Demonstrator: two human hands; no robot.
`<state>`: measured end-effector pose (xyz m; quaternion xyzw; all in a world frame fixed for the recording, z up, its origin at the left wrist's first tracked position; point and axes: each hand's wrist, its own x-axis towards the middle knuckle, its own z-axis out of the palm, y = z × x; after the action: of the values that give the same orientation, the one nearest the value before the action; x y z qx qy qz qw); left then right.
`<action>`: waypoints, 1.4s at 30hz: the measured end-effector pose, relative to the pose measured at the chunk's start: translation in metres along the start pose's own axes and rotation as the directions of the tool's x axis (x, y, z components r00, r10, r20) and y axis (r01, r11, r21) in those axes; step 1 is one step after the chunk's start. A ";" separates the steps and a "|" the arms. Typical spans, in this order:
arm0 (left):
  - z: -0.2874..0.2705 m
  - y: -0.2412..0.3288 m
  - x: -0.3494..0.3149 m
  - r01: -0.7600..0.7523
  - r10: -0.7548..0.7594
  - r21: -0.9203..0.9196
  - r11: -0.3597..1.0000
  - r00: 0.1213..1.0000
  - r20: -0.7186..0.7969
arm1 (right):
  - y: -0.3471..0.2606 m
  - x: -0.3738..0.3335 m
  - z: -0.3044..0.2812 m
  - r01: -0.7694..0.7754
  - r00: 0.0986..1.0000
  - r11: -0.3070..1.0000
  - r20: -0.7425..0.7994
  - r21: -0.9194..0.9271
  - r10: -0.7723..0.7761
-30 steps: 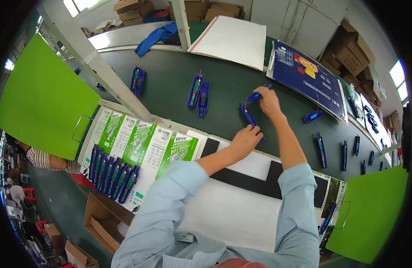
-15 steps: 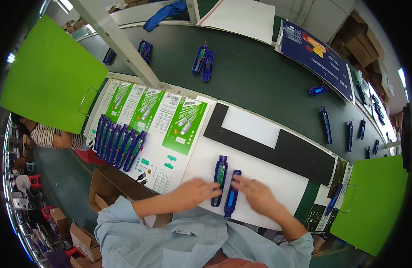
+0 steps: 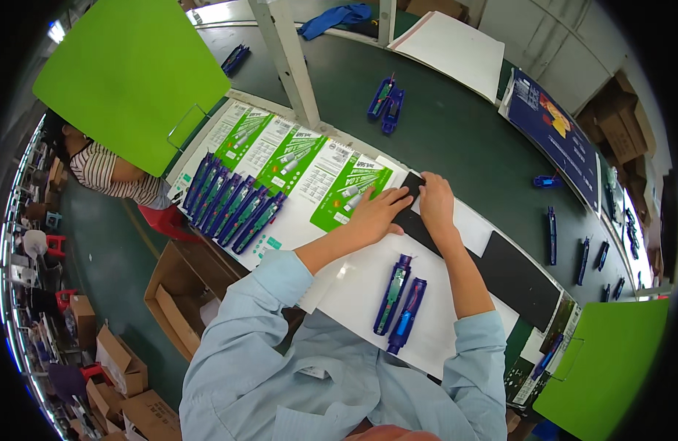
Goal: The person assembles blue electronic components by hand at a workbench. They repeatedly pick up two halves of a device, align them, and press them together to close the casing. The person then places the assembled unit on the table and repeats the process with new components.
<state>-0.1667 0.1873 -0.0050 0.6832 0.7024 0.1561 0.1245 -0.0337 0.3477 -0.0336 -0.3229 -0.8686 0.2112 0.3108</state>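
Green counter [image 3: 464, 140] in a cluttered workshop

Lime panels [image 3: 133, 81] stand at both sides; beyond the left one sits a person in a striped top [image 3: 107, 173]. Cartons [image 3: 137, 415] crowd the lower left. Along the near edge, a printed sheet [image 3: 302, 191] carries a slanting row of blue casings [image 3: 236, 213] with green boards inside.

On the white sheet [image 3: 346, 287], close to the wearer's body, two casing halves lie side by side: the board half [image 3: 391, 298] on the left, the cell half [image 3: 407, 316] on the right. Both hands are away from them, close together at the left end of a black strip [image 3: 519, 279]. The left hand [image 3: 376, 217] has its fingers stretched and thumb apart; the right hand [image 3: 436, 202] is bent with fingertips down. Whether either grip has hold of the strip, I cannot tell.
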 end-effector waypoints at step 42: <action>0.049 0.147 -0.208 -0.308 0.295 -0.105 0.945 0.947 -0.125 | -0.083 -0.214 -0.154 -0.675 0.681 0.627 0.654 0.389 0.328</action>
<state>-0.0046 -0.0152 -0.0011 0.7644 0.5840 0.2529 0.1034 0.1628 0.1669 0.0382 -0.3746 -0.6698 0.6370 0.0720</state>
